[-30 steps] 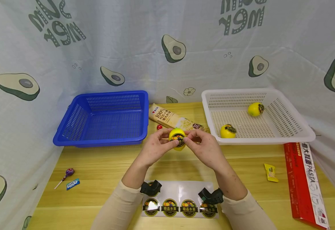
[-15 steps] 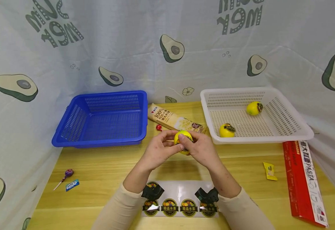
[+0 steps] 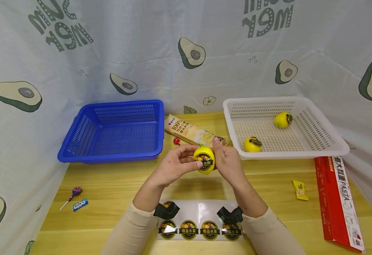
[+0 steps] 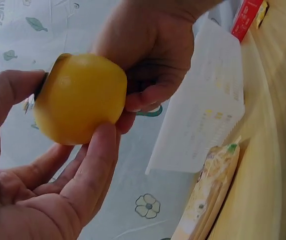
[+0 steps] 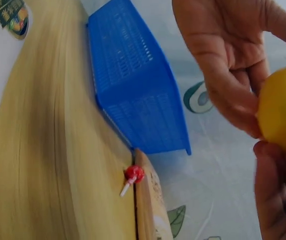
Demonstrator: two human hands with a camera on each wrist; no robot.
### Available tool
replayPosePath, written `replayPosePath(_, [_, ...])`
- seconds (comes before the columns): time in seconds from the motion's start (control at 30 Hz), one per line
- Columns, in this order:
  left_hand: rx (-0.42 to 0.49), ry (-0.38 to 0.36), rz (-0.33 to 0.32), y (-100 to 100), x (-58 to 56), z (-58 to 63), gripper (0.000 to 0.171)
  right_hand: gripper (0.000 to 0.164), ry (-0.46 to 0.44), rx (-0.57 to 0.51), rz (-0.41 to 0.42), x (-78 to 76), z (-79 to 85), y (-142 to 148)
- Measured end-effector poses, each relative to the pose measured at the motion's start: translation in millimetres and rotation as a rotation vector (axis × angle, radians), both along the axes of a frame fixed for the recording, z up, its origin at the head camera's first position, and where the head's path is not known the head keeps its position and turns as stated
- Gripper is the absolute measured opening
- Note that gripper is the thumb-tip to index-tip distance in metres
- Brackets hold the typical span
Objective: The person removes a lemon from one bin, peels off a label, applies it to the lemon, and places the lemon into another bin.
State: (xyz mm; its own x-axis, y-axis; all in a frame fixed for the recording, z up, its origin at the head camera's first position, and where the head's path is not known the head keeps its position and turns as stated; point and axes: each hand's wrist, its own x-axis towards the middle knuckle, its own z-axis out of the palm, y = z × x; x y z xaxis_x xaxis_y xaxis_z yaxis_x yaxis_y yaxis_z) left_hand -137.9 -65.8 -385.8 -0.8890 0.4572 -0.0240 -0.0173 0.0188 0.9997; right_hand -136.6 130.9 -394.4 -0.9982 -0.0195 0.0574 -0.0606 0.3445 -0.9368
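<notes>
In the head view a lemon [image 3: 204,159] with a round black fruit-label sticker [image 3: 206,162] facing up is held above the middle of the table. My left hand [image 3: 176,165] grips it, thumb on the sticker's edge and fingers beneath. My right hand [image 3: 228,161] is at its other side, thumb raised off the fruit and curled fingers against its back and side. The left wrist view shows the lemon [image 4: 83,97] between both hands; the sticker is edge-on under the left thumb. Below the forearms lies a white sheet [image 3: 201,209] with several matching stickers.
A white basket [image 3: 288,154] with two stickered lemons stands at back right, a blue basket [image 3: 109,158] at back left. Between them lie a pasta packet [image 3: 189,131] and a red lollipop [image 3: 176,141]. A red pasta box [image 3: 339,205] borders the right side; small sweets lie around.
The lemon has turned and shifted slightly right. My right thumb pressed over the sticker half a second ago and has now lifted away, uncovering the label. The left hand keeps its grip.
</notes>
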Motion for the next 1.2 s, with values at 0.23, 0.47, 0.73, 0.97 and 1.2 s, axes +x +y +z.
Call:
replayPosePath(0.23, [-0.048,0.040,0.086,-13,-4.6,1.8,0.046,0.048,-0.040,-0.108,0.242,4.5,-0.1,-12])
replayPosePath(0.47, [-0.103,0.152,0.253,-6,-4.7,-1.6,0.032,0.057,0.095,0.101,0.164,17.0,-5.1,-31])
replayPosePath(0.73, [-0.138,0.299,0.488,5,-3.1,-7.5,0.047,0.055,0.163,0.091,0.145,25.0,-6.2,-42])
replayPosePath(0.97, [0.040,0.034,0.525,6,-4.5,-6.9,0.059,0.054,0.157,0.042,0.171,26.0,-9.5,-45])
replayPosePath(1.2, [0.071,-0.045,0.548,2,-8.6,-6.1,0.063,0.052,0.160,0.028,0.236,21.5,-12.3,-43])
